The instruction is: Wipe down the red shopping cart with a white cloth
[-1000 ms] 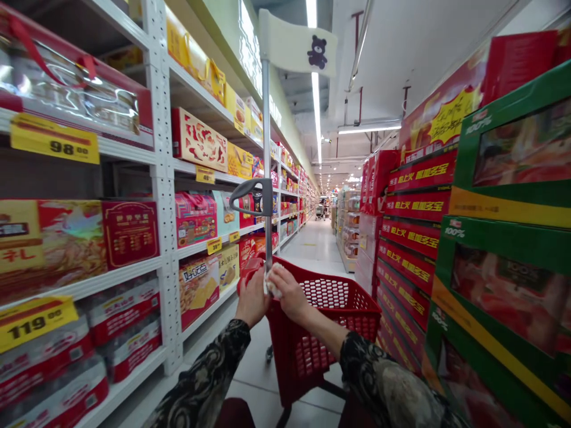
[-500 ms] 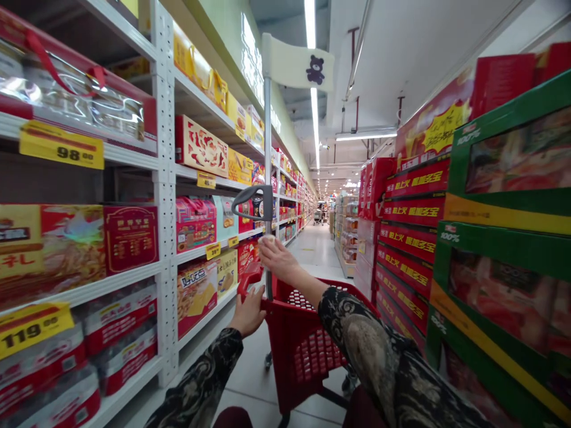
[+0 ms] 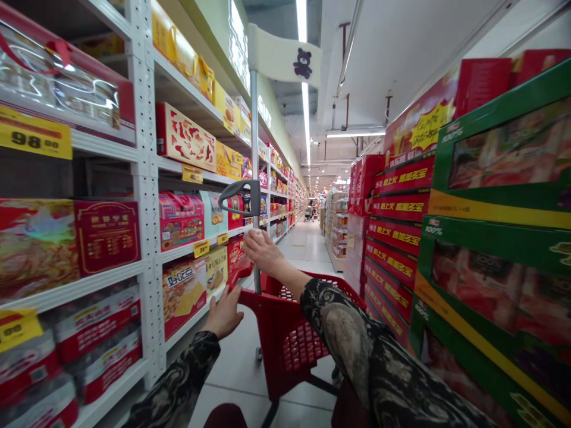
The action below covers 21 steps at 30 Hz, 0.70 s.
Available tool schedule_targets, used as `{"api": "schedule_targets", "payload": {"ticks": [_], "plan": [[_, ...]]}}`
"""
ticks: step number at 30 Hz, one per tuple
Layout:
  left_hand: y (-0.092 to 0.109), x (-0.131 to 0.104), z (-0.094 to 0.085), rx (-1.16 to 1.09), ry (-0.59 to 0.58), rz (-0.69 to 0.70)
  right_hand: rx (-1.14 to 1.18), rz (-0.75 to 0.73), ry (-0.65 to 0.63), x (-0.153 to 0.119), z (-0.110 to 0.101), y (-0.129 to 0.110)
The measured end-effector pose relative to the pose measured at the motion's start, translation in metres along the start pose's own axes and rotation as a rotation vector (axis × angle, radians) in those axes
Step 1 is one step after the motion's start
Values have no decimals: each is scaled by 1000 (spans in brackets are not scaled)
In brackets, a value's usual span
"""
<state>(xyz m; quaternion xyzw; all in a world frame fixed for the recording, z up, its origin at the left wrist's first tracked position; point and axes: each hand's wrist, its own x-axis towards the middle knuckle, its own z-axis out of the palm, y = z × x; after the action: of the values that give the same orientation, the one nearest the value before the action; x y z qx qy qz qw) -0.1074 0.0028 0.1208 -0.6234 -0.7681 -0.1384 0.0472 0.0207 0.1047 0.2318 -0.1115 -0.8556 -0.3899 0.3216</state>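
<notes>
A red plastic shopping cart (image 3: 292, 339) stands in front of me, turned at an angle. A thin grey pole (image 3: 254, 131) rises from it, bearing a grey loop handle (image 3: 238, 199) and a cream flag with a bear print (image 3: 285, 59). My right hand (image 3: 264, 252) is closed around the pole below the loop. A small whitish bit shows at its fingertips, too small to name. By the cart's red handle (image 3: 239, 276), my left hand (image 3: 223, 314) has its fingers spread; whether the fingertips touch the handle is hard to see.
White shelves (image 3: 147, 178) with boxed snacks and yellow price tags line the left side. Stacked red cartons (image 3: 397, 232) and green gift boxes (image 3: 499, 249) rise close on the right. The tiled aisle (image 3: 306, 238) runs ahead past a display rack (image 3: 336, 229) toward a distant cart (image 3: 309, 213).
The view has moved slightly forward and turned right, so shelves, cart and pole sit further left. My left hand has loosened from the cart handle; my right hand stays at the pole.
</notes>
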Motion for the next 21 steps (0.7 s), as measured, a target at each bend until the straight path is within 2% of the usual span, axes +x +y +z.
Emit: {"api": "schedule_targets", "payload": {"ticks": [2, 5, 11, 15, 18, 21], "plan": [[-1, -1, 2, 33, -7, 19, -11, 34, -19, 9, -2, 8], [-5, -2, 1, 67, 7, 54, -17, -5, -70, 6, 2, 7], [-7, 0, -6, 103, 30, 72, 10, -152, -139, -36, 29, -25], [-9, 2, -2, 112, 49, 70, 83, -246, -192, -58, 43, -43], [-12, 3, 2, 110, 53, 60, 106, -285, -185, -51, 41, -43], [-11, 1, 3, 116, 51, 62, 78, -164, -82, -24, 29, -30]]}}
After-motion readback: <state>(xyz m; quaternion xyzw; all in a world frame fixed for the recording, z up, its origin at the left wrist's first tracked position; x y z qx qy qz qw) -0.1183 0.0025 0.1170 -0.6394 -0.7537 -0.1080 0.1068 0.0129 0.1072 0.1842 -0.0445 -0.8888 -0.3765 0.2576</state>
